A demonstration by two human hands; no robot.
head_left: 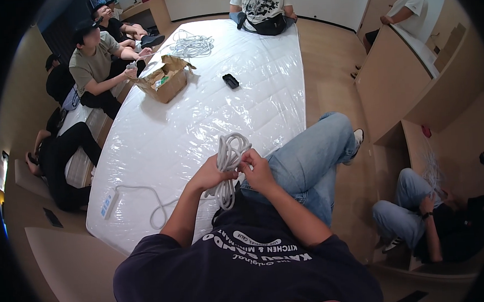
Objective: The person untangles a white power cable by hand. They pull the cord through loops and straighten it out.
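A bundle of pale grey power cord (232, 146), wound into long loops, stands upright in front of my chest. My left hand (211, 175) is closed round its middle. On the bundle's right side, my right hand (258, 173) has its fingers pinched together against the loops; what lies between those fingertips is too small to make out. From the lower part of the bundle, a length of the same cord passes behind my left forearm and curves over the mattress to a white power strip (109, 204) with blue markings.
The plastic-wrapped white mattress (261, 106) lies under and ahead of me. On it are an open cardboard box (167, 89), a small black tray (230, 81) and a loose pile of cable (191, 45). Several people sit around, one at left handling cable. Wooden cabinets (394, 83) stand at right.
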